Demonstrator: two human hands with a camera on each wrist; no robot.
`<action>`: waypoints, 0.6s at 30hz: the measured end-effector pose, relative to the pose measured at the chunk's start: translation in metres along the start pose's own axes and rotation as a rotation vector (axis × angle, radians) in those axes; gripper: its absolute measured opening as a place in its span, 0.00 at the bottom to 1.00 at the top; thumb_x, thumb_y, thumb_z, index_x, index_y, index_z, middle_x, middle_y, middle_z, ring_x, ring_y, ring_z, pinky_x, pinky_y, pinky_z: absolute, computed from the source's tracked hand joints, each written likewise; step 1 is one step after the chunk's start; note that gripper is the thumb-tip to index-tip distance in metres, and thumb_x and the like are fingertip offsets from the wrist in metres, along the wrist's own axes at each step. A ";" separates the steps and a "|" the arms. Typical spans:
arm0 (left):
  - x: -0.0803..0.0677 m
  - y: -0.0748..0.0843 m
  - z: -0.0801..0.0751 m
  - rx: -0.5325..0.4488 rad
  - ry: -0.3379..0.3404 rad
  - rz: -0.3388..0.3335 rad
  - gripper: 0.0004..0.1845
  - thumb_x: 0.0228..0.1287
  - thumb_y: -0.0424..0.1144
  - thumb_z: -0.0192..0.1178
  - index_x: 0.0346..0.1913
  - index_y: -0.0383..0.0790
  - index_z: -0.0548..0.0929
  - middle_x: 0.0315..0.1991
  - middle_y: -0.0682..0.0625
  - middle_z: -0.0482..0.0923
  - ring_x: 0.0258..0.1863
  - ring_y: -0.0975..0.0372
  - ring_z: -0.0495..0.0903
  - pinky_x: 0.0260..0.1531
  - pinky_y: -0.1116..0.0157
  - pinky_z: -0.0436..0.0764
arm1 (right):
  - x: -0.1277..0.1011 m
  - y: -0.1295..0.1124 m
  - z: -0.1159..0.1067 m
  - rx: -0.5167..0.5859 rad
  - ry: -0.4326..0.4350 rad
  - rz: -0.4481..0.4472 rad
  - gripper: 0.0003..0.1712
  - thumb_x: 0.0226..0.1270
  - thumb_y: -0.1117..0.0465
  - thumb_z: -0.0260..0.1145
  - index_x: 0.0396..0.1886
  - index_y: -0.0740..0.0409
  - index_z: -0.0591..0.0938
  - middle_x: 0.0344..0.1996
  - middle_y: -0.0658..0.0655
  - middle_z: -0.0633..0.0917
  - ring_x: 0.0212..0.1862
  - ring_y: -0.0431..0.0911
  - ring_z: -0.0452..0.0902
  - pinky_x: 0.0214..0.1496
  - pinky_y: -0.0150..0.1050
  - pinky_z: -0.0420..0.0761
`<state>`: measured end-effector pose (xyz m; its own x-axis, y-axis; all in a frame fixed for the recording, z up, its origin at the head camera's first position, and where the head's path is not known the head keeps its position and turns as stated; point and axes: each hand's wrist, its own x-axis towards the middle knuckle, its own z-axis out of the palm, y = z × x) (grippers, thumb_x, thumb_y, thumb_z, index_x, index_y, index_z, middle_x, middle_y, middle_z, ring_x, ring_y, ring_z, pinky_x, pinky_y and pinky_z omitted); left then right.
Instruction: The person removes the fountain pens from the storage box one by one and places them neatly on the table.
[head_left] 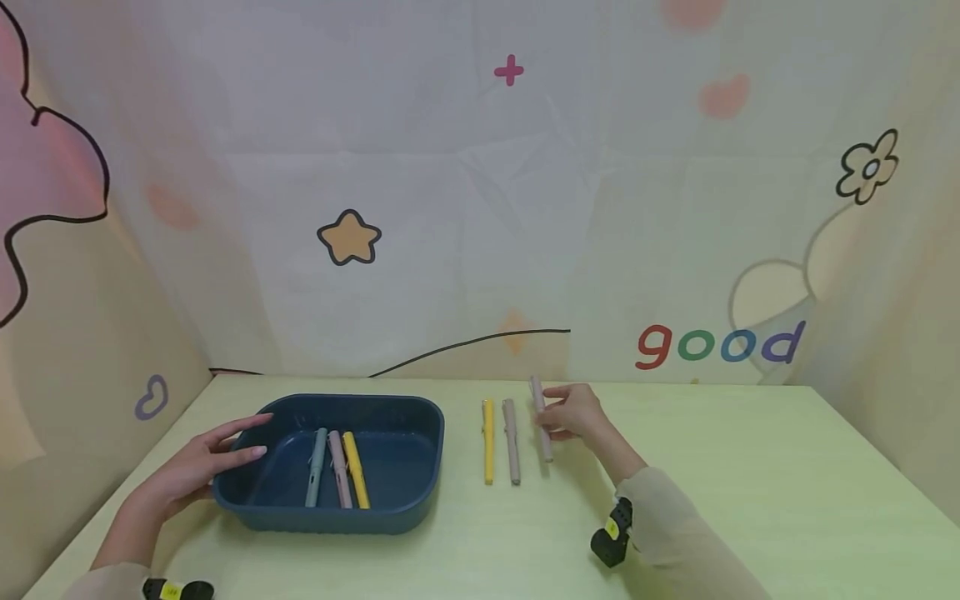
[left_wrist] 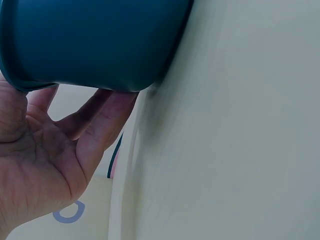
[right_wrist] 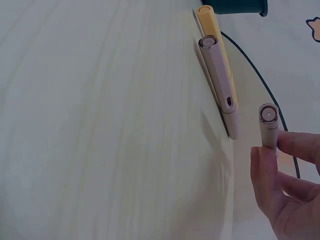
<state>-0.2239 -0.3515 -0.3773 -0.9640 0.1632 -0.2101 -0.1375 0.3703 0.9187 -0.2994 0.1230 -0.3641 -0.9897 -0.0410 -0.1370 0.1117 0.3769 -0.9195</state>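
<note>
My left hand holds the left end of a dark blue plastic tub, thumb and a finger over its rim. In the left wrist view, other fingers lie against the tub's outer wall. Inside the tub lie a grey-blue pen, a pale purple pen and a yellow pen, side by side. My right hand pinches a pale pinkish-purple pen between thumb and fingers, tilted above the table. To its left on the table, a grey-mauve pen lies beside another yellow pen.
The pale green-yellow table stretches to the right of my right hand. A printed cloth backdrop stands behind its back edge and along both sides. A black wrist camera is strapped at the right sleeve.
</note>
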 end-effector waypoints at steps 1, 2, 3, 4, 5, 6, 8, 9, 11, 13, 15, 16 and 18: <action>0.000 0.000 0.000 0.000 0.000 -0.001 0.34 0.63 0.46 0.57 0.69 0.47 0.57 0.67 0.26 0.41 0.59 0.37 0.61 0.42 0.52 0.78 | 0.000 0.001 0.000 -0.004 0.002 0.005 0.30 0.51 0.74 0.66 0.56 0.75 0.70 0.37 0.66 0.81 0.26 0.42 0.79 0.31 0.41 0.82; 0.000 0.000 0.000 0.000 -0.002 -0.001 0.34 0.63 0.46 0.57 0.69 0.47 0.57 0.67 0.26 0.40 0.59 0.37 0.60 0.43 0.52 0.78 | 0.001 0.001 0.000 -0.013 0.002 0.009 0.30 0.51 0.73 0.66 0.56 0.75 0.70 0.37 0.67 0.81 0.26 0.42 0.79 0.31 0.41 0.82; 0.000 0.000 0.000 0.001 -0.003 -0.001 0.34 0.63 0.46 0.57 0.69 0.46 0.56 0.67 0.26 0.40 0.59 0.37 0.60 0.43 0.52 0.78 | 0.001 0.002 0.000 -0.020 0.004 0.012 0.30 0.51 0.73 0.67 0.55 0.75 0.70 0.37 0.67 0.81 0.25 0.42 0.79 0.31 0.40 0.82; 0.000 0.000 0.000 0.001 -0.004 -0.001 0.34 0.63 0.46 0.57 0.69 0.46 0.56 0.67 0.27 0.40 0.60 0.37 0.60 0.43 0.52 0.77 | 0.001 0.003 0.000 -0.028 0.008 0.017 0.30 0.50 0.73 0.67 0.55 0.75 0.70 0.36 0.66 0.81 0.25 0.42 0.79 0.30 0.40 0.81; 0.000 0.000 0.000 0.002 -0.005 0.001 0.34 0.63 0.46 0.57 0.69 0.46 0.56 0.67 0.27 0.40 0.60 0.37 0.59 0.43 0.52 0.77 | 0.000 0.003 0.000 -0.039 0.012 0.021 0.30 0.50 0.73 0.67 0.55 0.75 0.70 0.36 0.66 0.82 0.25 0.42 0.78 0.29 0.39 0.81; 0.001 0.000 0.000 0.003 -0.005 0.003 0.34 0.63 0.46 0.56 0.69 0.46 0.56 0.68 0.27 0.40 0.60 0.36 0.59 0.43 0.51 0.77 | 0.000 0.004 0.000 -0.052 0.012 0.025 0.30 0.50 0.73 0.67 0.55 0.75 0.70 0.36 0.66 0.82 0.24 0.41 0.78 0.29 0.39 0.81; 0.002 0.000 0.000 0.006 -0.004 0.009 0.34 0.63 0.46 0.57 0.69 0.46 0.56 0.68 0.27 0.40 0.61 0.37 0.58 0.44 0.51 0.77 | 0.001 0.005 0.000 -0.081 0.017 0.036 0.30 0.50 0.72 0.68 0.55 0.74 0.71 0.35 0.65 0.82 0.23 0.41 0.77 0.28 0.38 0.81; 0.002 0.000 -0.001 0.007 -0.003 0.010 0.34 0.63 0.46 0.57 0.69 0.47 0.56 0.68 0.27 0.40 0.61 0.37 0.57 0.44 0.51 0.77 | 0.001 0.005 0.000 -0.099 0.015 0.039 0.30 0.50 0.71 0.68 0.55 0.74 0.71 0.35 0.65 0.82 0.23 0.41 0.77 0.28 0.38 0.81; 0.003 0.000 -0.002 0.007 -0.002 0.011 0.34 0.63 0.46 0.57 0.70 0.47 0.56 0.68 0.27 0.40 0.61 0.37 0.58 0.44 0.52 0.77 | 0.002 0.006 0.000 -0.136 0.015 0.046 0.30 0.49 0.70 0.68 0.55 0.73 0.72 0.36 0.66 0.82 0.22 0.41 0.77 0.27 0.37 0.81; 0.003 -0.001 -0.003 0.005 0.001 0.006 0.34 0.63 0.46 0.57 0.69 0.48 0.56 0.68 0.27 0.41 0.60 0.37 0.60 0.43 0.52 0.77 | 0.004 0.007 0.001 -0.168 0.013 0.054 0.30 0.49 0.70 0.69 0.54 0.72 0.73 0.37 0.67 0.82 0.22 0.41 0.77 0.27 0.36 0.81; 0.003 -0.001 -0.003 0.001 0.001 0.001 0.34 0.63 0.46 0.57 0.69 0.49 0.57 0.68 0.27 0.41 0.59 0.38 0.62 0.43 0.52 0.78 | 0.004 0.009 0.003 -0.201 0.004 0.051 0.30 0.49 0.70 0.69 0.54 0.73 0.73 0.37 0.68 0.81 0.21 0.41 0.77 0.26 0.36 0.80; 0.002 -0.002 -0.003 -0.002 0.000 0.001 0.34 0.63 0.46 0.57 0.69 0.49 0.57 0.67 0.27 0.41 0.58 0.38 0.63 0.43 0.52 0.78 | 0.005 0.010 0.004 -0.212 0.005 0.052 0.30 0.48 0.70 0.69 0.53 0.73 0.73 0.37 0.68 0.81 0.21 0.41 0.77 0.25 0.35 0.80; 0.002 -0.002 -0.002 -0.004 -0.003 0.002 0.34 0.63 0.46 0.57 0.69 0.48 0.57 0.67 0.27 0.41 0.58 0.39 0.64 0.43 0.53 0.78 | 0.005 0.011 0.005 -0.233 0.003 0.048 0.29 0.48 0.71 0.69 0.53 0.73 0.73 0.35 0.67 0.82 0.19 0.41 0.76 0.24 0.35 0.80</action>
<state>-0.2256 -0.3537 -0.3785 -0.9635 0.1668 -0.2092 -0.1365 0.3659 0.9206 -0.3024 0.1221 -0.3770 -0.9840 -0.0151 -0.1774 0.1357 0.5814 -0.8022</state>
